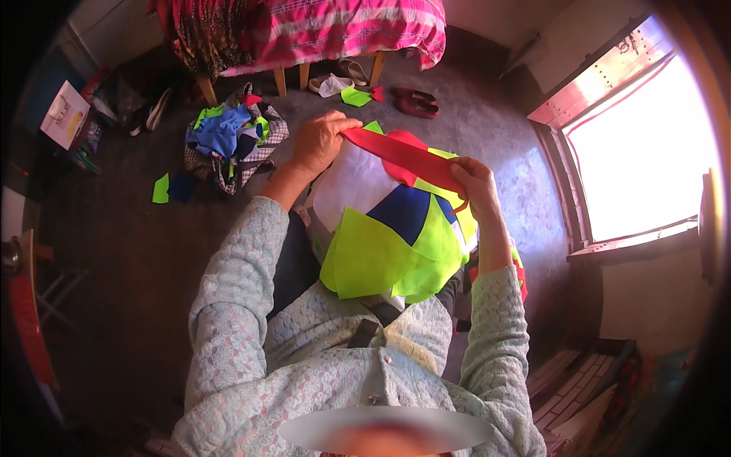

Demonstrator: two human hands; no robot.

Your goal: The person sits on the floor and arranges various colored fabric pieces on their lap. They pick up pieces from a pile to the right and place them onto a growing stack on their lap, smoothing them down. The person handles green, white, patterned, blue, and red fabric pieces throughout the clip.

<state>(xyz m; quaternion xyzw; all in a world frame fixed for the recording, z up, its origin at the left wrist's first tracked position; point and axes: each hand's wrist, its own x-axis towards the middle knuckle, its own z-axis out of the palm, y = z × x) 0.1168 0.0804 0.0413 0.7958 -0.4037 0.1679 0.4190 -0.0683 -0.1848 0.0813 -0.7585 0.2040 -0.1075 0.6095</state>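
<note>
A long red strip of cloth (403,156) is stretched between my two hands, above my lap. My left hand (324,141) pinches its left end, and my right hand (476,183) grips the right end, a little lower and nearer to me. Under the strip, a heap of cloth pieces rests on my lap: a white piece (346,179), a navy piece (401,213) and neon yellow-green pieces (365,255). Another red piece (406,141) shows just behind the strip. How the pieces in the heap are joined, if at all, I cannot tell.
On the floor at the far left stands a checked bag (199,161) filled with blue, green and white cloth. Green scraps (161,188) and dark red shoes (416,102) lie about. A bed with a pink cover (343,34) is at the back; a bright window (647,152) is at right.
</note>
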